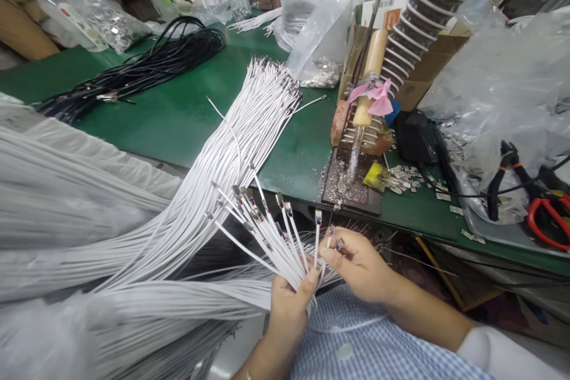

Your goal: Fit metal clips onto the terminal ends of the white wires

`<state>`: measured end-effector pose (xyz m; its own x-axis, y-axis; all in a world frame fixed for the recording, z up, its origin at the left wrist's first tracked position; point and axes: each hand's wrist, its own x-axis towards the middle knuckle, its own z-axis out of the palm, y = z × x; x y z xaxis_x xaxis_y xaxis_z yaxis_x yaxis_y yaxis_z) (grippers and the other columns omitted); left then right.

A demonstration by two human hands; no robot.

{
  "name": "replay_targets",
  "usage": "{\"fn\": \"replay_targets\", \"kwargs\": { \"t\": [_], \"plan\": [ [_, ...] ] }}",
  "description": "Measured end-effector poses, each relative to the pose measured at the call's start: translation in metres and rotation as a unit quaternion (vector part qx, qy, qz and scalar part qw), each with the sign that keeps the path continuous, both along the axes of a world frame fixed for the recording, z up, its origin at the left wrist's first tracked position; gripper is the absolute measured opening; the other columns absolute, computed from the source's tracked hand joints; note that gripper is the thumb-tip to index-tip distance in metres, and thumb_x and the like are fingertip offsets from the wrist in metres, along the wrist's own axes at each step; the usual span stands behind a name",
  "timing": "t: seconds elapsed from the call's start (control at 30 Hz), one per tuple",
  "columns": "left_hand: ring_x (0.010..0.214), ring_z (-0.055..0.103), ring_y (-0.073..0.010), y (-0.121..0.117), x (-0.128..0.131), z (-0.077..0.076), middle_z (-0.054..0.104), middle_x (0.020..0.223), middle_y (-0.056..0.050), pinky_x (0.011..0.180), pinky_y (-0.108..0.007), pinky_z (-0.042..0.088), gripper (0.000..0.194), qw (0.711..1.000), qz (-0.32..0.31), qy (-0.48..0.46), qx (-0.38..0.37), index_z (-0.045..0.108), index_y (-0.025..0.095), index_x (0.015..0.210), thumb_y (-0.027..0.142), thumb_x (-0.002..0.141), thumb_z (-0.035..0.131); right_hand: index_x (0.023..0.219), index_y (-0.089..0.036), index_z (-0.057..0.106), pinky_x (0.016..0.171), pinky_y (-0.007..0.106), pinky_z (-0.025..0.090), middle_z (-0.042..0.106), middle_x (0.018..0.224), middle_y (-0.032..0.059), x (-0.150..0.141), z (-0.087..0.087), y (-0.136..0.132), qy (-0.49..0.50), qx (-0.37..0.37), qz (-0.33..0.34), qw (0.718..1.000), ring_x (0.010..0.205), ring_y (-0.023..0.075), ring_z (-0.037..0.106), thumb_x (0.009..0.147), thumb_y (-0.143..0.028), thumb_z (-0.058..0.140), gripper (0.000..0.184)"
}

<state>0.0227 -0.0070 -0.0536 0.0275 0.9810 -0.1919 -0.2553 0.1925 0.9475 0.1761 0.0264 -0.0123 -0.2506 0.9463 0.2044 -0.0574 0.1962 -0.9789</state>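
My left hand (289, 300) is closed around a fanned bunch of thin white cables (262, 231) whose metal-tipped ends point up and to the left. Just to its right, my right hand (356, 264) pinches the end of one white cable (329, 240) between thumb and fingers, with a small metal piece at the fingertips. Both hands are in front of my chest, below the near edge of the green table (187, 113). A large bundle of white cables (249, 124) lies across the table and drapes down toward my lap.
A soldering iron on a stand (363, 113) sits over a tray of solder debris (347, 181). Black cables (146, 65) lie at the back left. Plastic bags (316, 24), a cardboard box (427, 65), black pliers (503, 178) and red-handled scissors (547, 219) lie to the right.
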Motion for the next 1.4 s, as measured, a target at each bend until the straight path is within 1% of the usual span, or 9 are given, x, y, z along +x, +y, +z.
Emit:
{"fn": "replay_targets", "kwargs": {
  "t": [0.07,0.27,0.4,0.63,0.83,0.9,1.0,1.17,1.4],
  "plan": [
    [0.069,0.055,-0.0140,0.000,-0.001,-0.001,0.061,0.074,-0.001,0.068,-0.024,0.045,0.014,1.000,-0.001,0.019,0.009,0.064,0.018,0.082,0.027,0.073,0.068,0.067,-0.017,0.048,0.059,0.023,0.042,0.050,0.066,0.0005,0.002,0.000,0.001,-0.008,0.016,-0.010,1.000,0.061,0.0107,0.049,0.090,-0.032,0.042,0.028],
    [0.077,0.059,-0.0179,-0.003,-0.003,-0.006,0.066,0.080,-0.004,0.076,-0.027,0.046,0.019,0.999,0.002,0.051,-0.004,0.066,0.016,0.084,0.028,0.070,0.070,0.071,-0.016,0.055,0.056,0.023,0.041,0.052,0.068,0.0015,0.001,-0.004,0.002,0.006,-0.001,-0.040,0.999,0.060,0.0116,0.051,0.085,-0.026,0.051,0.018],
    [0.080,0.061,-0.0209,-0.004,-0.003,-0.007,0.068,0.084,-0.007,0.078,-0.030,0.047,0.023,0.998,0.010,0.064,-0.019,0.067,0.015,0.086,0.030,0.069,0.071,0.062,-0.016,0.050,0.053,0.023,0.039,0.049,0.063,-0.0002,-0.001,-0.004,0.002,-0.008,-0.006,-0.059,0.998,0.057,0.0108,0.048,0.081,-0.028,0.057,0.023],
    [0.083,0.064,-0.0226,-0.003,-0.001,-0.007,0.071,0.085,-0.008,0.080,-0.032,0.048,0.022,0.999,0.007,0.032,-0.019,0.069,0.015,0.086,0.030,0.070,0.071,0.066,-0.018,0.048,0.053,0.023,0.038,0.048,0.064,-0.0012,0.000,-0.008,0.000,0.023,-0.038,-0.044,0.998,0.056,0.0103,0.046,0.080,-0.029,0.058,0.020],
    [0.086,0.064,-0.0242,-0.006,0.000,-0.011,0.071,0.091,-0.010,0.083,-0.035,0.048,0.027,0.999,-0.018,0.038,-0.021,0.068,0.014,0.092,0.031,0.072,0.069,0.061,-0.018,0.043,0.053,0.022,0.036,0.043,0.065,-0.0021,-0.001,-0.008,0.003,0.020,0.004,-0.057,0.998,0.058,0.0101,0.042,0.078,-0.025,0.059,0.025],
    [0.087,0.063,-0.0247,-0.006,0.001,-0.009,0.070,0.092,-0.010,0.083,-0.035,0.048,0.029,0.998,-0.028,0.048,-0.026,0.068,0.014,0.093,0.032,0.071,0.069,0.066,-0.017,0.049,0.054,0.022,0.036,0.044,0.068,-0.0014,-0.001,-0.006,0.004,-0.001,0.008,-0.056,0.998,0.060,0.0106,0.043,0.078,-0.027,0.061,0.019],
    [0.086,0.063,-0.0227,-0.007,0.003,-0.007,0.070,0.092,-0.009,0.081,-0.032,0.048,0.029,0.998,-0.034,0.049,-0.028,0.068,0.015,0.093,0.033,0.070,0.070,0.077,-0.017,0.058,0.054,0.022,0.037,0.048,0.070,-0.0002,-0.002,-0.004,0.004,-0.028,0.013,-0.044,0.999,0.061,0.0108,0.046,0.079,-0.026,0.060,0.010],
    [0.063,0.058,-0.0163,-0.007,0.002,-0.008,0.065,0.065,-0.004,0.064,-0.026,0.048,0.021,0.998,-0.033,0.047,-0.018,0.067,0.015,0.075,0.035,0.073,0.067,0.065,-0.016,0.050,0.052,0.022,0.037,0.048,0.065,-0.0014,-0.002,-0.004,0.002,-0.020,0.005,-0.048,0.999,0.055,0.0092,0.047,0.080,-0.023,0.058,0.018],
    [0.065,0.056,-0.0149,-0.007,0.001,-0.011,0.064,0.067,-0.004,0.066,-0.025,0.046,0.021,0.998,-0.052,0.031,-0.020,0.067,0.013,0.075,0.035,0.076,0.065,0.061,-0.017,0.045,0.048,0.020,0.036,0.046,0.061,-0.0027,-0.003,-0.007,0.003,-0.007,-0.008,-0.043,0.999,0.050,0.0078,0.045,0.078,-0.023,0.060,0.024]
  ]
}}
